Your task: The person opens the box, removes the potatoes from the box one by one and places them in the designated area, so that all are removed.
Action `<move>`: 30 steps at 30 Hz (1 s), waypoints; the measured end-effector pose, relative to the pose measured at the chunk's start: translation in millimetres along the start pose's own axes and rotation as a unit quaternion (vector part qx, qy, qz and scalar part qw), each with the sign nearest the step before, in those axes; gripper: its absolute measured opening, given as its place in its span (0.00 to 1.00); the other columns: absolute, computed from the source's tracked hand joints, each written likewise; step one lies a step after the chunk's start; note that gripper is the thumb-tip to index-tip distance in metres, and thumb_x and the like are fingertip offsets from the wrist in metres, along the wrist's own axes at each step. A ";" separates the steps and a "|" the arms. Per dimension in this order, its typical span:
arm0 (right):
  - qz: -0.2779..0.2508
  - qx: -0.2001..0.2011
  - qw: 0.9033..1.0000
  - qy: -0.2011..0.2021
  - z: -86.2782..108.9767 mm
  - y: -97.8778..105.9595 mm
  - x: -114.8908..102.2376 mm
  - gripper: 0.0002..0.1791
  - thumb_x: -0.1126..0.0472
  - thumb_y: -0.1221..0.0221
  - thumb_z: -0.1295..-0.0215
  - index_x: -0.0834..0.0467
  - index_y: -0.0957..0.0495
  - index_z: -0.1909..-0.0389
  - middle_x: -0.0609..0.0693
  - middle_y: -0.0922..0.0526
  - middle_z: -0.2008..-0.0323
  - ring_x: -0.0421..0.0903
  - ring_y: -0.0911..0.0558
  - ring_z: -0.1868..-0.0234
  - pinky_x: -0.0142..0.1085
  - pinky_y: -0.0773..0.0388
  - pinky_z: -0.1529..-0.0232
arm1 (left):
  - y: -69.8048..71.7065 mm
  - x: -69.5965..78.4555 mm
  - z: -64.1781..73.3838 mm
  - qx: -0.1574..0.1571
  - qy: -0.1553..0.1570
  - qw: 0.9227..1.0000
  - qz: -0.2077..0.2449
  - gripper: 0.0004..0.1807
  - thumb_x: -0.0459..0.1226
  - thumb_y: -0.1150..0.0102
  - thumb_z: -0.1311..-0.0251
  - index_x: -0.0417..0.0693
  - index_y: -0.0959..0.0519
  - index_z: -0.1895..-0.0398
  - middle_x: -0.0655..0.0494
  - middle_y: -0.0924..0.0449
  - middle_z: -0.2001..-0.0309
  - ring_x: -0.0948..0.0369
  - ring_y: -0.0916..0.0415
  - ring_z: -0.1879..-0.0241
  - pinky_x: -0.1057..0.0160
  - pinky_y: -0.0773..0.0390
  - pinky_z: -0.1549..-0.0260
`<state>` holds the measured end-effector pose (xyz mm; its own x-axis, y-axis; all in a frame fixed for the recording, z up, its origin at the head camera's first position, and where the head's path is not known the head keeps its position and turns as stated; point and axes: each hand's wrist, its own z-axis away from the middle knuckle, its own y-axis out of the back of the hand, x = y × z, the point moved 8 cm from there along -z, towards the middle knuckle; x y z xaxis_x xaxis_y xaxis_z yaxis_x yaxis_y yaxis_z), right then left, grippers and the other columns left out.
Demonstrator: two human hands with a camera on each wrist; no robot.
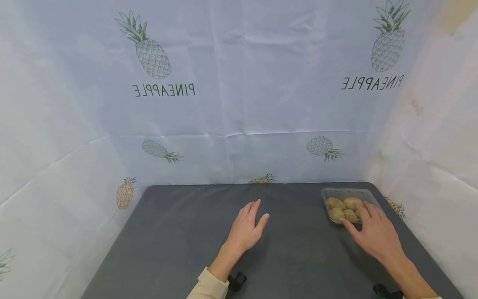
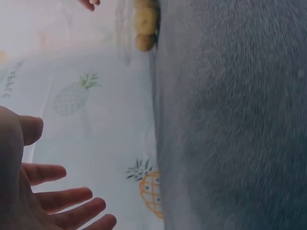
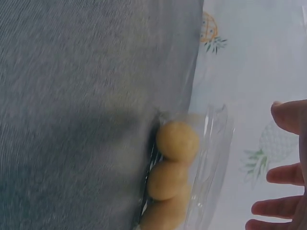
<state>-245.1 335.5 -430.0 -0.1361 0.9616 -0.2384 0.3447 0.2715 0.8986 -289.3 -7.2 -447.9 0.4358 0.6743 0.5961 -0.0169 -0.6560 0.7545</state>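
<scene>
At the back right of the dark grey table stands a clear plastic box [image 1: 349,190], its top uncovered. Several yellow-brown, rounded fruits or potatoes [image 1: 337,213] lie inside it. My right hand [image 1: 379,234] hovers over the box's near right part, fingers spread and thumb reaching left. In the right wrist view a gap shows between the fingers [image 3: 276,207] and the clear wall of the box [image 3: 204,165]. Over the middle of the table hangs my left hand [image 1: 245,228], holding nothing, its fingers [image 2: 72,199] apart and loosely extended. My right hand hides part of the box.
A dark grey cloth covers the table [image 1: 179,245]. White curtains [image 1: 261,83] printed with pineapples rise behind it and along both sides. The box stands near the table's back right corner, close to the right curtain [image 1: 437,153].
</scene>
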 end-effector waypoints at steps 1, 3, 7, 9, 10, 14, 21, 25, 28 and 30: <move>0.000 -0.004 1.000 -0.005 -0.2 -0.4 3.5 0.42 0.40 0.39 0.30 0.72 0.32 0.33 0.79 0.35 0.38 0.78 0.36 0.39 0.72 0.39 0.44 | -2.2 0.8 -0.9 -0.003 0.000 1.000 0.002 0.35 0.58 0.60 0.22 0.48 0.38 0.22 0.43 0.36 0.27 0.44 0.37 0.29 0.39 0.30 0.38; 0.000 -0.015 1.000 -0.015 -0.1 -1.3 10.3 0.44 0.39 0.41 0.29 0.73 0.34 0.32 0.80 0.36 0.38 0.79 0.37 0.39 0.73 0.40 0.45 | -7.6 2.1 -2.4 -0.010 0.003 1.000 0.007 0.35 0.58 0.61 0.22 0.49 0.39 0.21 0.44 0.36 0.27 0.45 0.36 0.29 0.39 0.30 0.39; -0.003 -0.027 0.999 -0.030 1.6 -2.9 21.5 0.44 0.37 0.42 0.29 0.72 0.34 0.31 0.81 0.37 0.37 0.81 0.38 0.39 0.74 0.40 0.46 | -17.9 7.4 -6.1 -0.023 0.004 1.000 0.015 0.35 0.59 0.62 0.22 0.50 0.39 0.21 0.46 0.36 0.27 0.46 0.36 0.29 0.39 0.29 0.39; -0.003 -0.029 0.999 -0.036 2.1 -2.7 27.0 0.44 0.37 0.43 0.29 0.73 0.34 0.32 0.81 0.37 0.37 0.81 0.38 0.39 0.74 0.41 0.46 | -21.8 10.8 -8.6 -0.027 0.001 0.999 0.020 0.35 0.59 0.62 0.22 0.51 0.39 0.21 0.47 0.36 0.27 0.47 0.36 0.29 0.40 0.29 0.39; -0.002 -0.029 0.999 -0.037 2.3 -2.5 29.6 0.44 0.37 0.43 0.29 0.73 0.34 0.33 0.81 0.37 0.37 0.81 0.38 0.40 0.74 0.41 0.46 | -23.5 12.4 -9.8 -0.028 0.000 0.999 0.021 0.35 0.59 0.62 0.22 0.51 0.39 0.21 0.47 0.36 0.27 0.47 0.36 0.29 0.40 0.29 0.39; 0.000 -0.033 0.999 -0.041 0.6 -2.1 37.4 0.44 0.37 0.44 0.28 0.74 0.34 0.34 0.82 0.37 0.39 0.81 0.38 0.41 0.74 0.41 0.46 | -27.7 17.3 -13.5 -0.032 0.001 0.999 0.023 0.35 0.60 0.63 0.22 0.53 0.40 0.20 0.49 0.36 0.27 0.48 0.36 0.29 0.40 0.29 0.39; 0.000 -0.025 0.999 -0.044 -5.7 -3.9 51.6 0.43 0.38 0.44 0.27 0.75 0.34 0.35 0.84 0.38 0.39 0.83 0.38 0.42 0.75 0.40 0.47 | -32.9 28.8 -21.2 -0.034 -0.023 0.999 0.010 0.35 0.60 0.63 0.22 0.53 0.40 0.20 0.49 0.35 0.27 0.49 0.35 0.29 0.42 0.28 0.39; -0.002 -0.016 0.999 -0.044 -7.6 -1.9 55.5 0.43 0.39 0.44 0.27 0.77 0.35 0.35 0.85 0.38 0.40 0.84 0.39 0.42 0.75 0.41 0.47 | -38.6 32.7 -24.4 -0.048 -0.025 0.998 0.010 0.36 0.60 0.63 0.23 0.54 0.42 0.20 0.49 0.38 0.25 0.49 0.37 0.28 0.42 0.29 0.38; -0.007 -0.019 0.999 -0.048 -9.8 -3.0 60.3 0.44 0.40 0.45 0.26 0.78 0.36 0.34 0.85 0.40 0.39 0.84 0.40 0.41 0.75 0.43 0.46 | -43.5 34.2 -27.9 -0.061 -0.023 0.998 0.012 0.37 0.61 0.63 0.23 0.55 0.43 0.19 0.49 0.42 0.23 0.48 0.40 0.26 0.41 0.31 0.36; -0.013 -0.025 0.998 -0.052 -12.0 -4.8 64.4 0.45 0.39 0.46 0.26 0.78 0.37 0.33 0.86 0.41 0.39 0.85 0.42 0.40 0.75 0.43 0.46 | -46.7 34.4 -30.7 -0.066 -0.021 0.997 0.014 0.37 0.62 0.63 0.23 0.55 0.43 0.19 0.49 0.44 0.22 0.48 0.41 0.26 0.41 0.32 0.36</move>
<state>-266.6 395.6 -445.3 -0.0467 0.9537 -0.2973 0.2943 0.2975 0.9082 -301.1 57.0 -454.2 0.4710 0.6401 0.6070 -0.1469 -0.6216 0.7694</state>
